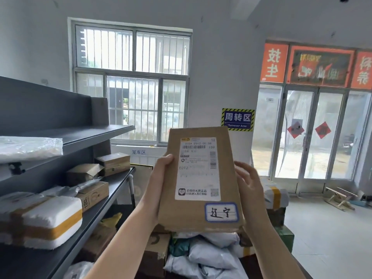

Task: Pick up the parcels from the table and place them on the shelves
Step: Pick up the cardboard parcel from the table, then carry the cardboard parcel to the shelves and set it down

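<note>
I hold a flat brown cardboard parcel [171,206] upright in front of me, its white shipping label and a small blue-edged handwritten sticker facing me. My left hand [161,174] grips its left edge with the thumb on the front. Fingers of my right hand [248,182] wrap the right edge from behind. Below the parcel lies a heap of parcels [209,254], grey-white plastic mailers and brown boxes. The dark grey shelves [112,186] stand to my left, with several parcels on them.
On the middle shelf sit a white foam box with yellow tape [46,220] and small brown boxes [113,163]. A bubble-wrap packet [30,147] lies on the upper shelf. A barred window is ahead, glass doors [310,137] at the right, open floor in front of them.
</note>
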`<state>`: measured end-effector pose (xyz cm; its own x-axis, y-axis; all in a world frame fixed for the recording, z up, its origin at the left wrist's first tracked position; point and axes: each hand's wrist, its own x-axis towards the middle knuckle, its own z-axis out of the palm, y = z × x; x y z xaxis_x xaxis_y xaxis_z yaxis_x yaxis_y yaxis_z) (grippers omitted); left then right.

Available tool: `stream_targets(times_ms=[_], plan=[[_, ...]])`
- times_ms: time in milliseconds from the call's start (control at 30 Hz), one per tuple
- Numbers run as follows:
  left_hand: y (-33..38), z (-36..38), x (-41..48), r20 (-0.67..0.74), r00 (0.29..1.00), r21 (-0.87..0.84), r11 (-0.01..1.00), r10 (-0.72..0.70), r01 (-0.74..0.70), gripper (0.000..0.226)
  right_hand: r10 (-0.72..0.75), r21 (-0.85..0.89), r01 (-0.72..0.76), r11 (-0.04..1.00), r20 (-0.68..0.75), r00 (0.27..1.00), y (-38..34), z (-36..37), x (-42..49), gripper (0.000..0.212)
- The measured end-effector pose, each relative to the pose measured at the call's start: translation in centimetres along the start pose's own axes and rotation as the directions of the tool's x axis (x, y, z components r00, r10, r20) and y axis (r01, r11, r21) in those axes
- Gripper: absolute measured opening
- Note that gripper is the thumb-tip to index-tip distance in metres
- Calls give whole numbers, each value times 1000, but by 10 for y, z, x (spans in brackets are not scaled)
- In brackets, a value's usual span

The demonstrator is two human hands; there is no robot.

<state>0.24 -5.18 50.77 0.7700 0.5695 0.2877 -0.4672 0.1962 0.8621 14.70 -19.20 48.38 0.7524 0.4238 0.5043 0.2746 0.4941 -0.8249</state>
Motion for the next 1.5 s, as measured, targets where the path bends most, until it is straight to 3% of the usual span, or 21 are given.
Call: stream_targets(times_ms=[100, 200, 233, 400, 567, 667, 967, 1267, 1500], plan=[[7, 4, 2, -76, 983, 99, 983, 164, -157, 27, -66, -17, 67, 998, 62, 996, -11, 9, 0, 14], [6, 1, 5, -115, 958, 155, 957, 264, -245, 40, 22, 87, -44, 995, 243, 970, -11, 18, -1, 57], [8, 3, 3, -121, 949, 153, 950, 290, -271, 38, 22, 128, -59, 990, 278, 960, -10, 21, -2, 62], [6, -1, 3, -100, 941, 138, 941, 324, -310, 29, 5, 245, -72, 967, 264, 965, -4, 28, -1, 56], [6, -5, -6, -1, 938, 132, 930, 346, -343, 58, -116, 294, 39, 955, 247, 962, -5, 31, -4, 55], [11, 0, -17, 11, 920, 162, 907, 392, -388, 62, -158, 337, 61, 940, 270, 950, -13, 32, -7, 54], [26, 38, -85, -139, 867, 293, 856, 478, -425, 61, -127, 447, -101, 889, 453, 882, -48, 27, -30, 55], [11, 110, -236, -395, 671, 473, 765, 627, -437, 51, -147, 501, -386, 775, 736, 661, -82, -4, -118, 53], [34, 176, -364, -488, 440, 666, 647, 754, -370, 55, -236, 493, -505, 708, 840, 489, -162, -15, -199, 54]])
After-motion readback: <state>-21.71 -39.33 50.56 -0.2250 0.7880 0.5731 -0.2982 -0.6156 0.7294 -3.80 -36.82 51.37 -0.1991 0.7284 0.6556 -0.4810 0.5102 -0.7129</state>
